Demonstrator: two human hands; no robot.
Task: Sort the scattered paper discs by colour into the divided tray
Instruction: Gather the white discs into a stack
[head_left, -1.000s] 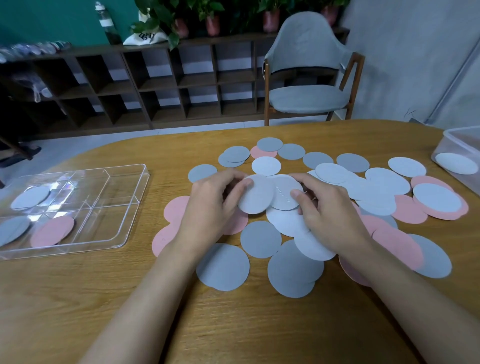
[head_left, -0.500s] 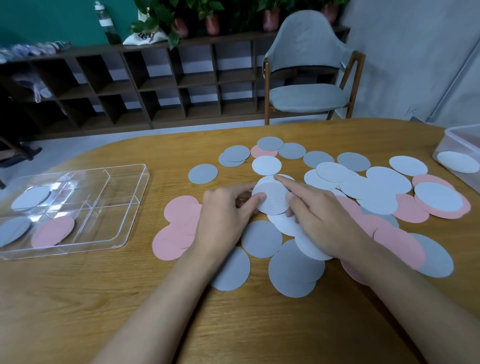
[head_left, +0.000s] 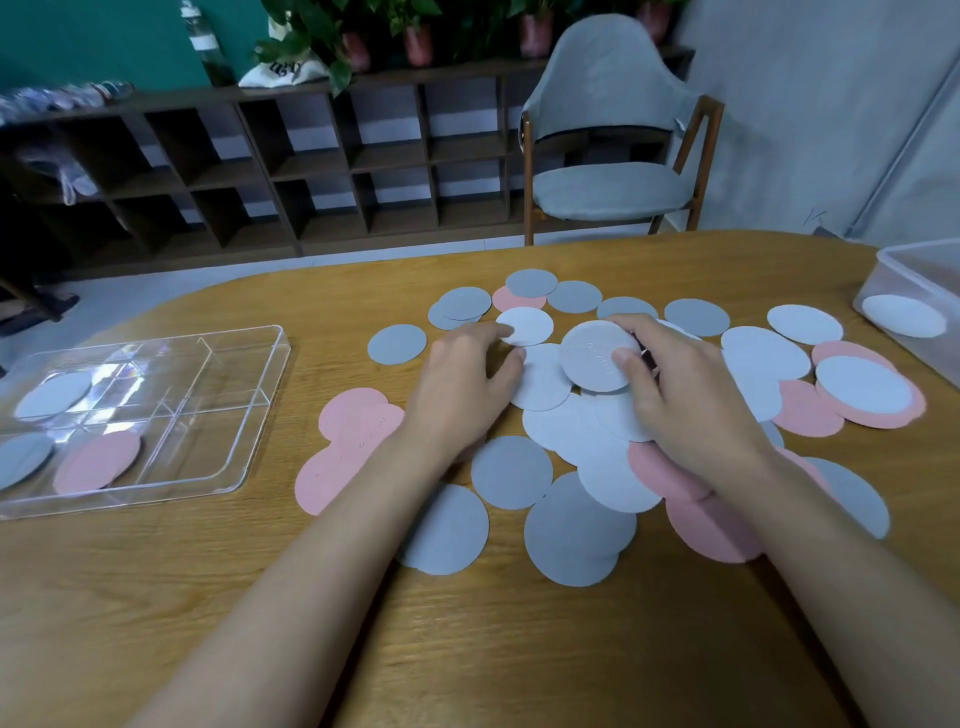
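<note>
White paper was what both hands were after. A second before, the two hands pressed white discs together in the middle of the pile. Now the right hand (head_left: 691, 395) had its grip clamped on a round white paper disc (head_left: 592, 358), thumb on its face, tipped up off the wooden tabletop (head_left: 467, 649). More discs might have been stacked behind it, but I could not tell. The left hand (head_left: 462, 384) had let go and moved up to a smaller white paper disc (head_left: 530, 325). Its grip was apart, with fingertips just touching that disc's edge. I think the white ones were being gathered into one bunch for the tray, and most of the sorting was still to do.

The clear plastic divided tray (head_left: 208, 447) sat well apart on the left. It held a lone white disc (head_left: 52, 395) in a far part, and a grey paper disc (head_left: 21, 460) and a pink paper disc (head_left: 96, 462) in near parts. A clear plastic box (head_left: 914, 260) on the right held a big white disc (head_left: 901, 314).
</note>
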